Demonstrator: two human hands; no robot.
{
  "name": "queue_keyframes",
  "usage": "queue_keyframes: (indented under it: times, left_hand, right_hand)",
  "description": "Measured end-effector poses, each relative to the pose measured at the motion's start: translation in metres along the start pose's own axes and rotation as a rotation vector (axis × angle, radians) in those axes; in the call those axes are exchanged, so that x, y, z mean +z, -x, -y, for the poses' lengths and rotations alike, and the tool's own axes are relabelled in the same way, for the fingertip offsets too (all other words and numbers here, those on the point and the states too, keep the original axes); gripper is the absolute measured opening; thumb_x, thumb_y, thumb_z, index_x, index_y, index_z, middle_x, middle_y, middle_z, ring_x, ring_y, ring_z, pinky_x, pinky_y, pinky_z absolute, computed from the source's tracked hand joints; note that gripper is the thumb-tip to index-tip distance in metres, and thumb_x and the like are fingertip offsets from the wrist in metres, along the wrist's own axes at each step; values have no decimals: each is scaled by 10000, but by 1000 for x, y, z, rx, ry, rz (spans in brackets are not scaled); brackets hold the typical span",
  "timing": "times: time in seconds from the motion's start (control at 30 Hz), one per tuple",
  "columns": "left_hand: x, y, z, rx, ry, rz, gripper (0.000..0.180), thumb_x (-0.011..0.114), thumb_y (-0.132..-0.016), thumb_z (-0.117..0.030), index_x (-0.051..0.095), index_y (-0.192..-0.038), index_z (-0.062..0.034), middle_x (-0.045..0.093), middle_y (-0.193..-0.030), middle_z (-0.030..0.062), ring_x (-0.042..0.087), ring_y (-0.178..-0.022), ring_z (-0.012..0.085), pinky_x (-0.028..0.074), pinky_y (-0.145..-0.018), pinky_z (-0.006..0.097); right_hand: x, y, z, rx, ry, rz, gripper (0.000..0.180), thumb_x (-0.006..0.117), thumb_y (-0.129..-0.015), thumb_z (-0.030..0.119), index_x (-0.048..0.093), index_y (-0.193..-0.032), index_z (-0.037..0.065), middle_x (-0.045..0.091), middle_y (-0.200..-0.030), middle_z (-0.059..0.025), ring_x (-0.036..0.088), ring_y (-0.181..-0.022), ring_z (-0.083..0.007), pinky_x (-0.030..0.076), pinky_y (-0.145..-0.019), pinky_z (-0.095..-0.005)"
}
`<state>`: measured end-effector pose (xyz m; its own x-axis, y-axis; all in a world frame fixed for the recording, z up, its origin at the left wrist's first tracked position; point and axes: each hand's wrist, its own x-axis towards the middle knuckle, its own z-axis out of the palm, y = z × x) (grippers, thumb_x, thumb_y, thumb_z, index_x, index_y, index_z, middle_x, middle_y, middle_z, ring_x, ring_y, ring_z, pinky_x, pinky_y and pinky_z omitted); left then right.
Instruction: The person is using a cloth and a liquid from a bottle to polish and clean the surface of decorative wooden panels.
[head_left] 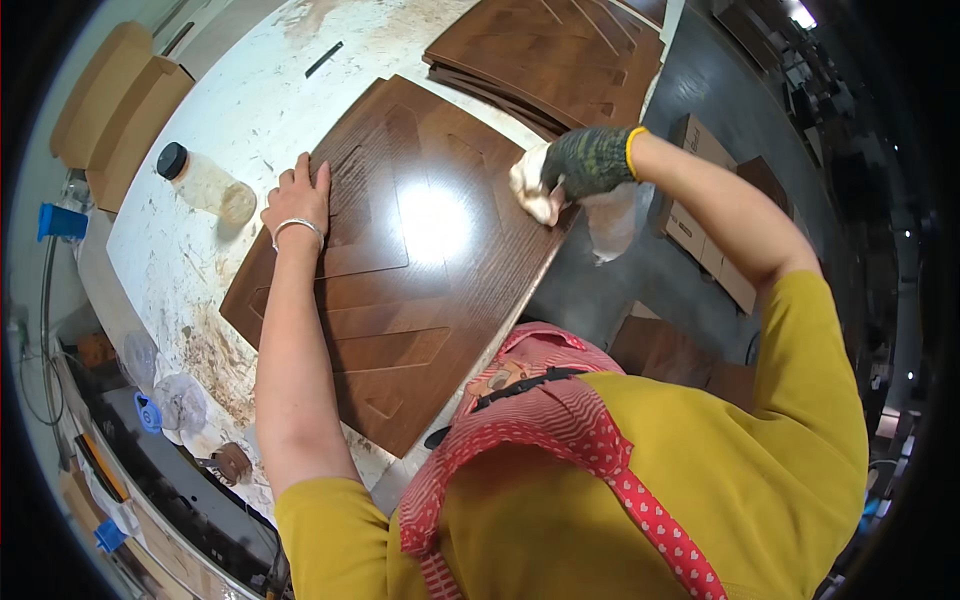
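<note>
I am pressing my spread left hand (297,203) flat on the brown panel (410,260) while my gloved right hand (590,160) is pinching a cloth (535,185) at its far edge.

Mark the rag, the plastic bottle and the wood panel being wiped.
rag (532,190), head view, bunched part beside the gloved right hand
plastic bottle (205,183), head view, clear body
wood panel (400,300), head view, middle of top face
</note>
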<state>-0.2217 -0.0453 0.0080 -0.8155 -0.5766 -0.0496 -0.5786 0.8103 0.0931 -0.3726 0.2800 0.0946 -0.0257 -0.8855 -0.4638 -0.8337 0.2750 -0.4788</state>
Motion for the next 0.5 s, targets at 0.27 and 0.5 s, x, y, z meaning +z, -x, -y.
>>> queue_keyframes:
  times: [0.27,0.5]
  left_hand:
    - [-2,-1,2,-20,13,-17,517,305,-917,-529,401,-1330,-233,504,-1257,82,524,-1080,310,422,-866,455]
    - [0,-1,2,-37,8,0,516,311,-918,-526,406,-1331,-231,503,-1260,82,523,-1080,308,410,-875,456]
  right_hand:
    - [7,-79,37,255,321,-674,208,533,-766,263,598,-866,92,604,-896,-142,592,-922,-272,452,-784,-453]
    - [5,-53,71,-13,-16,221,367,597,-737,303,643,-907,-19,635,-823,-214,575,-710,-293,454,-710,-386]
